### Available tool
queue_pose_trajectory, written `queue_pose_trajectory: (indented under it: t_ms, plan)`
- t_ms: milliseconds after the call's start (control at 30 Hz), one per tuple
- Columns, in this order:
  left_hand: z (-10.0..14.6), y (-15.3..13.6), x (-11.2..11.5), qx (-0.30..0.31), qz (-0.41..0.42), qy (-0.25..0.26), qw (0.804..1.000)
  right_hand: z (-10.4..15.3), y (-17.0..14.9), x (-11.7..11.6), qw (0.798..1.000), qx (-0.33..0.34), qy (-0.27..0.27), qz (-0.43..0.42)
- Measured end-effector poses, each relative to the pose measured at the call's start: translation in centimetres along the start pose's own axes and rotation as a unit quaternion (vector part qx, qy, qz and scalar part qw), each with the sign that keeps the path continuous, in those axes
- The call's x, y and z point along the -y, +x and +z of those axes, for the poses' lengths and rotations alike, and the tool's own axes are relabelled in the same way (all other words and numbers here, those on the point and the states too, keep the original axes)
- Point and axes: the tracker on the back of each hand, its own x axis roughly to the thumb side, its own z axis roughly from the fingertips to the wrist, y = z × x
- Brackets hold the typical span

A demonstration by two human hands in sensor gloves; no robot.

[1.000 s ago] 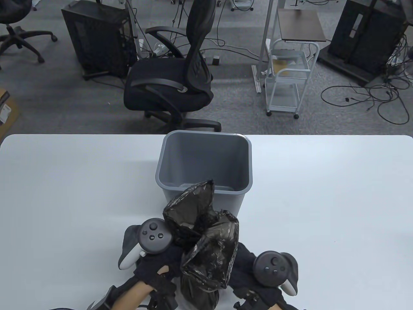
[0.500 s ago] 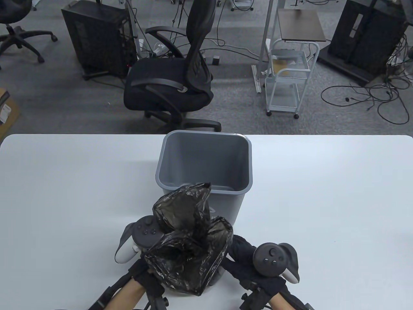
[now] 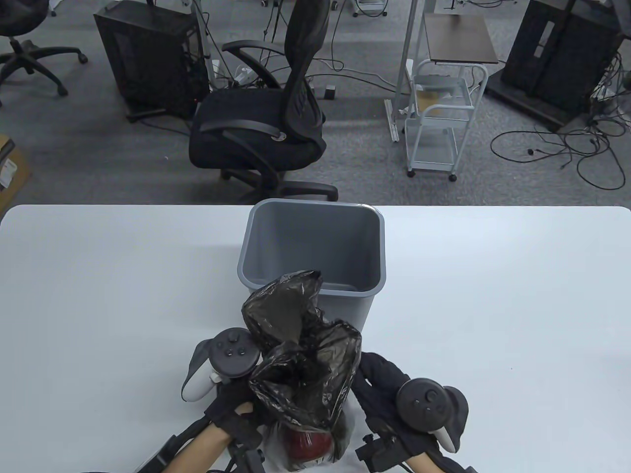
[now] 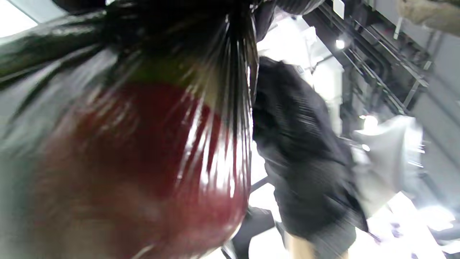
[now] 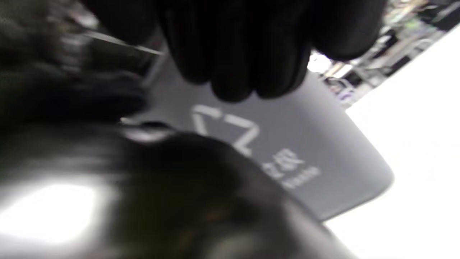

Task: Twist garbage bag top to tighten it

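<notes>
The wide white table [image 3: 98, 295] carries everything. A grey rectangular plastic waste bin [image 3: 315, 246] stands upright at the middle of the table's far edge; the right wrist view shows white markings on its near wall. Just in front of it, at the middle of the near edge, sits the crinkled black plastic garbage bag [image 3: 305, 364], its loose top flaring upward and leaning against the bin's near wall. Through the thin film at the bottom of the bag a round dark red object [image 3: 308, 443] shows; in the left wrist view the film is drawn tight over it in fine pleats.

The gloved left hand [image 3: 236, 409] presses against the bag's left side near the gathered neck, and the gloved right hand [image 3: 382, 394] reaches in at its right side. The bag hides the fingers, so whether either grip actually holds the neck cannot be told.
</notes>
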Motion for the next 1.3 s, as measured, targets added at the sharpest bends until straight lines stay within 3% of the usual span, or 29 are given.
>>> queue_pose_trajectory:
  t_ms: [133, 200, 267, 600, 833, 1100, 1200, 1300]
  plan:
    - [0.5, 0.6, 0.2, -0.020, -0.054, 0.058, 0.997, 1.3, 3.1, -3.6, 0.983, 0.016, 0.177, 0.048]
    - [0.5, 0.8, 0.4, -0.017, -0.052, 0.060, 0.997, 1.6, 3.5, -5.1, 0.973, 0.034, 0.199, 0.109]
    - [0.5, 0.8, 0.7, -0.017, -0.051, 0.041, 0.998, 1.6, 3.5, -5.3, 0.972, 0.033, 0.191, 0.135]
    - [0.2, 1.1, 0.7, 0.010, -0.041, -0.012, 0.999, -0.4, 0.2, -1.6, 0.979, 0.002, 0.195, 0.055]
    - [0.3, 1.4, 0.5, 0.014, -0.084, -0.007, 0.996, -1.0, -0.7, -2.2, 0.977, -0.020, 0.211, 0.037]
    - [1.9, 3.3, 0.2, 0.062, -0.132, 0.046, 0.988, -0.3, 0.8, -2.0, 0.989, 0.028, 0.122, 0.073]
    - [2.1, 3.5, -0.1, 0.085, -0.103, 0.020, 0.991, -0.2, 1.2, -2.1, 0.989, 0.043, 0.090, 0.105]
    - [1.8, 3.1, -0.2, 0.102, -0.065, -0.025, 0.992, -0.4, 0.8, -2.6, 0.992, 0.031, 0.096, 0.076]
